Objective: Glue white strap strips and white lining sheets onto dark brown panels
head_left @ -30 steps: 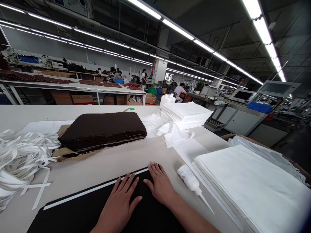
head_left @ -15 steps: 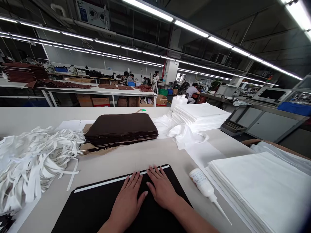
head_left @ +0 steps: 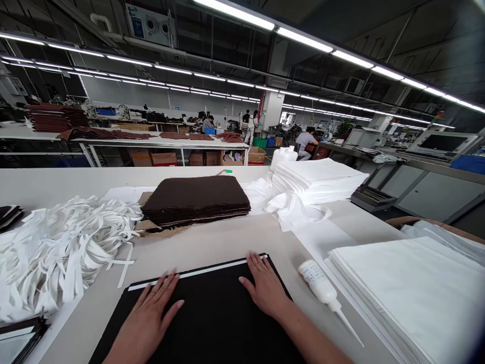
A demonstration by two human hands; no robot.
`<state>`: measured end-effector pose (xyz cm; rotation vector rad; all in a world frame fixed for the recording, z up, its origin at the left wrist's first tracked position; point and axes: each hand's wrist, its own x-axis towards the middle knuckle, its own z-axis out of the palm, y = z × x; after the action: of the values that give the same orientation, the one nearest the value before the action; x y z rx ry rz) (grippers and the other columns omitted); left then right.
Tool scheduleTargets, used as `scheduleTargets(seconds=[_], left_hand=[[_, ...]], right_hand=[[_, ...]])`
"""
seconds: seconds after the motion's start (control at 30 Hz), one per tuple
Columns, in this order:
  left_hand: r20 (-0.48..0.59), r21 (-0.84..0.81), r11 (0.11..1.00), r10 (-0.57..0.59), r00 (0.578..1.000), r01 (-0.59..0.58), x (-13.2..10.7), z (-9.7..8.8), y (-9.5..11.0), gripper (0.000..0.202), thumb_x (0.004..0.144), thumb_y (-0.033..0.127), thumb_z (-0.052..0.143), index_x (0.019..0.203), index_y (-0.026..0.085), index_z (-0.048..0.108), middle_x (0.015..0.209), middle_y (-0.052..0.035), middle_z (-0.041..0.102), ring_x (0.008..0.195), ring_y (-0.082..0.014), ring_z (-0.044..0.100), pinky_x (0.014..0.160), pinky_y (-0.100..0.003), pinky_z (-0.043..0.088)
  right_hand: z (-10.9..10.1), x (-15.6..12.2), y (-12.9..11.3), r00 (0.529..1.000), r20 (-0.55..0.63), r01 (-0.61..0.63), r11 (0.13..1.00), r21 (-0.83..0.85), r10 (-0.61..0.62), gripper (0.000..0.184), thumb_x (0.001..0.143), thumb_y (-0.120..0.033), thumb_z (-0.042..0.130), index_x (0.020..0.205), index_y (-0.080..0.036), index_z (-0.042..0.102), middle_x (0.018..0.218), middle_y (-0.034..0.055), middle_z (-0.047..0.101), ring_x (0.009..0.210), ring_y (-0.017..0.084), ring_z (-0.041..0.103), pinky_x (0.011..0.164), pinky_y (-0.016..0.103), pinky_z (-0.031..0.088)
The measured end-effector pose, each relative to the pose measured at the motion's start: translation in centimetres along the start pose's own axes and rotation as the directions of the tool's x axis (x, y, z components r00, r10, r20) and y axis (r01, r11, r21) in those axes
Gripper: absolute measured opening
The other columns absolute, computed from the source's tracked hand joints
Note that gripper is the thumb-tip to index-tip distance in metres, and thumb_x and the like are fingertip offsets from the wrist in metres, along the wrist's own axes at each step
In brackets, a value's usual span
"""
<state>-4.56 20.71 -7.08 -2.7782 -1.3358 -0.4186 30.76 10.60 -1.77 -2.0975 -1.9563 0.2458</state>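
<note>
A black fabric panel (head_left: 212, 313) lies flat on the table in front of me. Along its far edge runs a narrow white strip (head_left: 212, 267). My left hand (head_left: 146, 316) rests flat on the panel's left part, fingertips over the strip. On the right, my right hand (head_left: 265, 285) presses flat near the far right corner, its fingers across the strip's end. Both hands have fingers stretched out and hold nothing. To the right of the panel lies a white squeeze bottle (head_left: 317, 283) on its side, its long nozzle pointing toward me.
A heap of white strips (head_left: 71, 247) covers the left side. Behind the panel sits a stack of dark brown pieces (head_left: 197, 197). White sheets are stacked at the back right (head_left: 318, 177) and near right (head_left: 413, 283). More black pieces (head_left: 22, 338) lie at the lower left. People work beyond the table.
My hands have spread apart along the strip: the left one slid left, the right one slid right toward the corner. The view has shifted slightly left, showing black pieces at the left edge.
</note>
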Motion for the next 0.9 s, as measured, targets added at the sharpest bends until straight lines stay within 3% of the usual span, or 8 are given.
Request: scheduleTargets(seconds=[0.1,0.2,0.33,0.5,0.57,0.73,0.9], left_hand=[[-0.017,0.051,0.998,-0.047,0.999,0.048,-2.3,0.4,-4.3,0.07,0.1,0.062,0.033,0.161,0.034,0.012,0.165,0.0014,0.028,0.152,-0.0262,0.031,0.122,-0.058,0.035],[-0.033,0.094,0.992,-0.079,0.996,0.082,-3.5,0.9,-6.4,0.07,0.1,0.063,0.027,0.161,0.031,0.015,0.166,0.0005,0.027,0.153,-0.0267,0.028,0.123,-0.058,0.032],[-0.04,0.108,0.991,-0.069,0.997,0.073,-3.7,1.7,-6.9,0.073,0.099,0.065,0.022,0.161,0.028,0.017,0.166,0.0002,0.025,0.154,-0.0272,0.024,0.123,-0.057,0.029],[-0.028,0.118,0.991,-0.065,0.998,0.068,-3.6,2.4,-7.3,0.073,0.098,0.066,0.021,0.161,0.028,0.02,0.166,0.0019,0.024,0.154,-0.0273,0.025,0.123,-0.057,0.028],[-0.024,0.121,0.99,-0.063,0.998,0.065,-3.5,2.4,-7.4,0.073,0.098,0.065,0.022,0.16,0.027,0.022,0.166,0.0013,0.024,0.154,-0.0276,0.026,0.123,-0.057,0.028],[-0.056,0.088,0.993,-0.071,0.996,0.076,-3.4,2.1,-7.5,0.075,0.097,0.064,0.03,0.156,0.019,0.035,0.164,-0.006,0.032,0.153,-0.0291,0.028,0.124,-0.055,0.031],[-0.098,0.037,0.998,-0.051,0.994,0.055,-3.3,1.9,-7.8,0.07,0.098,0.058,0.034,0.152,0.015,0.043,0.161,-0.0114,0.038,0.15,-0.0312,0.035,0.122,-0.055,0.035]], right_hand=[[-0.1,-0.5,2.4,0.993,-0.054,-0.107,0.993,-0.052,0.104,0.079,0.103,-0.062,0.026,0.158,-0.005,0.03,0.165,0.0142,0.025,0.155,0.028,0.023,0.128,0.048,0.016],[0.0,-1.0,3.8,0.986,-0.087,-0.147,0.986,-0.072,0.141,0.08,0.103,-0.063,0.027,0.157,-0.004,0.031,0.164,0.0143,0.027,0.154,0.028,0.023,0.129,0.047,0.017],[0.1,-1.3,3.9,0.966,-0.184,-0.192,0.98,-0.049,0.18,0.081,0.103,-0.061,0.03,0.16,-0.004,0.023,0.166,0.0148,0.025,0.154,0.026,0.025,0.127,0.043,0.022],[-0.1,-1.4,3.4,0.974,-0.149,-0.178,0.983,-0.052,0.169,0.07,0.103,-0.056,0.032,0.153,-0.009,0.044,0.163,0.0141,0.033,0.154,0.03,0.026,0.127,0.046,0.02],[-0.2,-1.4,3.3,0.971,-0.153,-0.189,0.981,-0.039,0.182,0.07,0.103,-0.055,0.034,0.153,-0.008,0.043,0.163,0.0144,0.034,0.154,0.029,0.026,0.128,0.044,0.02],[-0.3,-1.6,3.0,0.956,-0.19,-0.232,0.973,-0.016,0.225,0.078,0.101,-0.053,0.037,0.157,0.001,0.029,0.16,0.0193,0.037,0.152,0.029,0.03,0.127,0.042,0.022],[-0.4,-1.6,3.0,0.962,-0.185,-0.205,0.979,0.003,0.202,0.071,0.101,-0.053,0.038,0.152,-0.003,0.042,0.162,0.0164,0.036,0.152,0.028,0.029,0.127,0.043,0.02]])
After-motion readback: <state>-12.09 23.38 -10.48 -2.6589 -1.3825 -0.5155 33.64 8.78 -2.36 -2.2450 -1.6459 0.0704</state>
